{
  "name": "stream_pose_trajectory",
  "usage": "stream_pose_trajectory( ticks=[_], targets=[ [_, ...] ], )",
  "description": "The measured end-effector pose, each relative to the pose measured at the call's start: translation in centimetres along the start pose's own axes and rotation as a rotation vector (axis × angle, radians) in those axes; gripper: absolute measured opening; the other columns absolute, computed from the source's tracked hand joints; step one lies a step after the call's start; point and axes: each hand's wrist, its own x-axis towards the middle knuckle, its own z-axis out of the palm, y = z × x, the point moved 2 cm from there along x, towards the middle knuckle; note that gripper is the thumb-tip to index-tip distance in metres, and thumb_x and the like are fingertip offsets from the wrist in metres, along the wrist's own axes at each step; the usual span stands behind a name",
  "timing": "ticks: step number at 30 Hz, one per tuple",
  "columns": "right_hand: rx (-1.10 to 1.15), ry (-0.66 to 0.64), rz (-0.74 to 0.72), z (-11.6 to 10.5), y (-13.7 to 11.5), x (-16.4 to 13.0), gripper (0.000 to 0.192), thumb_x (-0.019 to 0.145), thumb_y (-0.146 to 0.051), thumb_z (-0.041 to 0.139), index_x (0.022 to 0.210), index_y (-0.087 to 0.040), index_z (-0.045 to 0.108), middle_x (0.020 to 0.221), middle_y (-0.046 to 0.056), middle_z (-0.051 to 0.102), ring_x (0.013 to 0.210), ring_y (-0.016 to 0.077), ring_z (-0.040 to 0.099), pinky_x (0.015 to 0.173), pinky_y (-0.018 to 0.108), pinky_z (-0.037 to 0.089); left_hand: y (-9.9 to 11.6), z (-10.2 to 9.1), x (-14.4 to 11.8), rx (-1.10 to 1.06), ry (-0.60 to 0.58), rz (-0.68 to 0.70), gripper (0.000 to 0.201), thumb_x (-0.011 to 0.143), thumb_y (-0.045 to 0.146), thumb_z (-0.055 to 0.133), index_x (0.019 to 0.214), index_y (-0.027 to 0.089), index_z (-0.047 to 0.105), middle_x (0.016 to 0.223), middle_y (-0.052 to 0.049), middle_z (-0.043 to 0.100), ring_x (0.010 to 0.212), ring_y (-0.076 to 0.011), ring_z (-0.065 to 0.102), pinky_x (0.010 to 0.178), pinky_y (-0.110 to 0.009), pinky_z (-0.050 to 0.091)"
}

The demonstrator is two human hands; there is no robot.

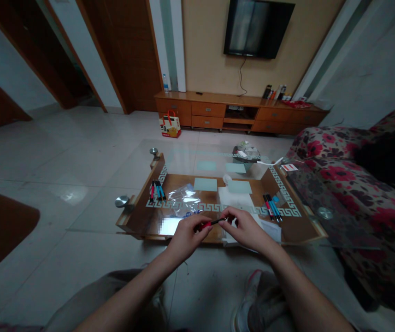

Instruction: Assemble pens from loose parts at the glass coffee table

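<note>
Over the near edge of the glass coffee table, my left hand (191, 233) pinches the red end of a red and black pen (205, 226). My right hand (241, 226) is closed with thumb and forefinger on the pen's dark other end. The pen lies roughly level between both hands. To the left on the glass rests a group of red, blue and black pens (157, 190). Another group of similar pens (272, 207) lies to the right. Behind my left hand is a crumpled clear plastic bag (185, 198).
The glass table (97, 216) has metal caps and a wooden shelf beneath. White paper (269, 230) lies near my right hand. A floral sofa (349, 184) stands at the right. Farther back are a shopping bag (170, 125) and a low wooden cabinet (207, 109) under a television (257, 30).
</note>
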Motion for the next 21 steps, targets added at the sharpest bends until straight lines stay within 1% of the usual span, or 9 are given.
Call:
stream_pose_trajectory(
  ticks=[3, 5, 7, 8, 12, 15, 18, 19, 21],
  targets=[
    [-0.064, -0.002, -0.019, 0.00, 0.08, 0.10, 0.020, 0.092, -0.035, 0.058, 0.081, -0.020, 0.064, 0.076, 0.001, 0.065, 0.071, 0.0162, 0.057, 0.063, 0.026, 0.040, 0.15, 0.02, 0.00, 0.018, -0.036, 0.019, 0.019, 0.091, 0.031, 0.060, 0.099, 0.020, 0.073, 0.088, -0.005, 0.071, 0.077, -0.0163, 0.062, 0.069, -0.025, 0.047],
    [-0.102, -0.006, -0.031, 0.06, 0.08, 0.15, 0.031, 0.095, -0.038, 0.053, 0.072, -0.019, 0.063, 0.073, 0.002, 0.064, 0.071, 0.0167, 0.057, 0.063, 0.027, 0.040, 0.28, 0.01, -0.02, 0.024, -0.040, 0.032, 0.019, 0.091, 0.031, 0.059, 0.099, 0.020, 0.073, 0.088, -0.006, 0.071, 0.077, -0.0164, 0.062, 0.069, -0.025, 0.047],
    [-0.116, -0.010, -0.036, 0.14, 0.02, 0.16, 0.037, 0.097, -0.040, 0.049, 0.070, -0.019, 0.063, 0.073, 0.002, 0.064, 0.070, 0.0171, 0.057, 0.064, 0.027, 0.040, 0.35, 0.00, -0.03, 0.029, -0.030, 0.039, 0.018, 0.091, 0.030, 0.060, 0.098, 0.019, 0.073, 0.087, -0.005, 0.071, 0.076, -0.0162, 0.061, 0.068, -0.025, 0.046],
    [-0.110, -0.010, -0.033, 0.16, -0.01, 0.14, 0.035, 0.097, -0.039, 0.049, 0.073, -0.020, 0.064, 0.074, 0.003, 0.065, 0.071, 0.0173, 0.057, 0.065, 0.028, 0.041, 0.35, -0.01, -0.03, 0.032, -0.025, 0.039, 0.017, 0.090, 0.029, 0.060, 0.097, 0.019, 0.073, 0.086, -0.005, 0.070, 0.075, -0.0160, 0.061, 0.068, -0.024, 0.046],
    [-0.048, -0.007, -0.012, 0.18, 0.06, -0.01, 0.014, 0.090, -0.034, 0.061, 0.093, -0.021, 0.065, 0.085, 0.003, 0.068, 0.076, 0.0178, 0.060, 0.069, 0.028, 0.044, 0.28, -0.04, 0.00, 0.039, -0.012, 0.025, 0.014, 0.089, 0.028, 0.062, 0.093, 0.019, 0.072, 0.083, -0.004, 0.070, 0.075, -0.0156, 0.061, 0.068, -0.024, 0.045],
    [-0.087, -0.009, -0.028, 0.22, 0.22, -0.03, 0.015, 0.092, -0.033, 0.058, 0.086, -0.021, 0.064, 0.082, 0.002, 0.066, 0.076, 0.0178, 0.059, 0.069, 0.028, 0.044, 0.39, -0.08, 0.00, 0.041, -0.025, 0.022, 0.013, 0.089, 0.027, 0.062, 0.094, 0.020, 0.072, 0.085, -0.004, 0.070, 0.076, -0.0158, 0.061, 0.068, -0.024, 0.045],
    [-0.140, -0.023, -0.043, 0.29, 0.26, 0.00, 0.030, 0.097, -0.036, 0.049, 0.076, -0.020, 0.062, 0.077, 0.003, 0.064, 0.076, 0.0181, 0.058, 0.069, 0.029, 0.043, 0.56, -0.10, -0.02, 0.031, -0.046, 0.027, 0.014, 0.089, 0.028, 0.062, 0.096, 0.020, 0.072, 0.087, -0.004, 0.070, 0.077, -0.0162, 0.061, 0.070, -0.025, 0.046],
    [-0.141, -0.026, -0.042, 0.29, 0.24, -0.01, 0.030, 0.097, -0.037, 0.049, 0.077, -0.020, 0.063, 0.078, 0.003, 0.064, 0.076, 0.0183, 0.059, 0.070, 0.029, 0.043, 0.59, -0.10, -0.03, 0.029, -0.049, 0.029, 0.015, 0.089, 0.028, 0.062, 0.096, 0.020, 0.072, 0.087, -0.004, 0.070, 0.077, -0.0162, 0.061, 0.070, -0.025, 0.046],
    [-0.121, -0.027, -0.035, 0.24, 0.13, -0.04, 0.020, 0.094, -0.036, 0.055, 0.085, -0.021, 0.063, 0.083, 0.003, 0.066, 0.077, 0.0184, 0.059, 0.070, 0.029, 0.043, 0.57, -0.09, -0.06, 0.031, -0.045, 0.029, 0.015, 0.090, 0.029, 0.062, 0.095, 0.019, 0.072, 0.086, -0.004, 0.070, 0.076, -0.0160, 0.061, 0.070, -0.025, 0.046]
  ],
)
